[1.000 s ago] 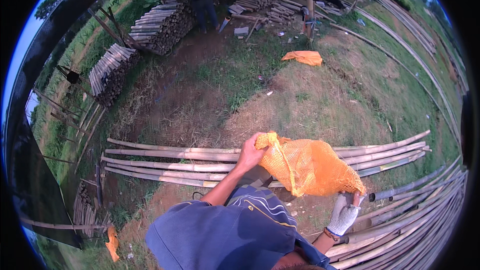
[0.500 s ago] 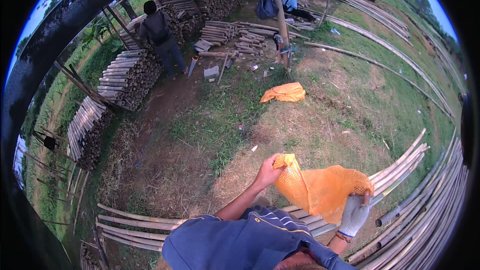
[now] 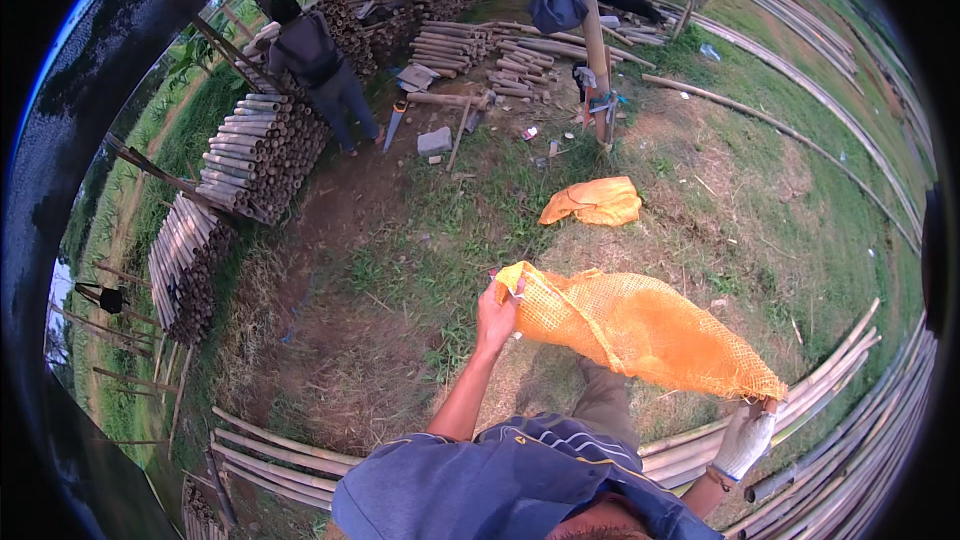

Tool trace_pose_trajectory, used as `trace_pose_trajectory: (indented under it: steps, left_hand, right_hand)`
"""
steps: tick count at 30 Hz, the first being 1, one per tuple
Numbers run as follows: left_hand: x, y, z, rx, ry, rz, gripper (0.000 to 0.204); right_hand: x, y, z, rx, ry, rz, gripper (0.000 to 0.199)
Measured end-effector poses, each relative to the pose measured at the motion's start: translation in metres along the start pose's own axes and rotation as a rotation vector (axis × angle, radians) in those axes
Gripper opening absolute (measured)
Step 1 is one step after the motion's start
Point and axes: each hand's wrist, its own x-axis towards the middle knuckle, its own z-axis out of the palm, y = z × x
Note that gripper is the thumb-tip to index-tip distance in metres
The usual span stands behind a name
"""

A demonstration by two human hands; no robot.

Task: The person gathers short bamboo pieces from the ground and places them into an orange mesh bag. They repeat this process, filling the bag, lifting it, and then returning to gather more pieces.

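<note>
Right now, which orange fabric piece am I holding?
The orange mesh sack between your bare left hand and gloved right hand; the crumpled orange piece lies on the ground.

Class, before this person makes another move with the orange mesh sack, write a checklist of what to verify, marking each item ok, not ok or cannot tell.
1. Bare left hand grips one end of the orange woven mesh sack: ok.
2. Right hand grips the opposite end: ok.
3. Both hands gloved: not ok; only the right wears a white knitted glove.
4. Sack apart from the crumpled orange sheet on the grass: ok.
5. Ground near the legs free of long pale bamboo poles: not ok.
6. Sack's inside empty: cannot tell.
</note>
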Motion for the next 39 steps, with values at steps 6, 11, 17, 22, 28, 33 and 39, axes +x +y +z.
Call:
trace_pose_trajectory:
  steps: [6,11,17,22,28,33,39]
  left_hand:
    - [0.096,-0.006,0.105,0.018,-0.052,-0.039,0.042]
    - [0.201,0.048,0.195,0.109,-0.066,0.061,0.037]
    - [0.298,0.091,0.281,0.168,-0.098,0.103,0.034]
    - [0.378,0.066,0.357,0.183,-0.128,0.158,0.036]
    - [0.493,0.079,0.462,0.136,-0.256,0.108,0.042]
    - [0.588,0.122,0.536,0.050,-0.363,0.063,0.034]
    - [0.685,0.153,0.594,0.213,-0.374,0.169,0.028]
  right_hand:
    - [0.193,0.049,0.028,-0.114,-0.001,-0.091,0.038]
    - [0.326,0.064,0.094,-0.165,-0.036,-0.126,0.040]
    - [0.413,0.094,0.131,-0.220,0.003,-0.057,0.035]
    - [0.481,0.148,0.143,-0.141,0.086,0.079,0.038]
    - [0.593,0.195,0.169,-0.114,0.064,0.139,0.038]
    - [0.683,0.179,0.246,-0.142,0.106,0.095,0.037]
    - [0.759,0.183,0.293,-0.276,0.146,0.052,0.036]
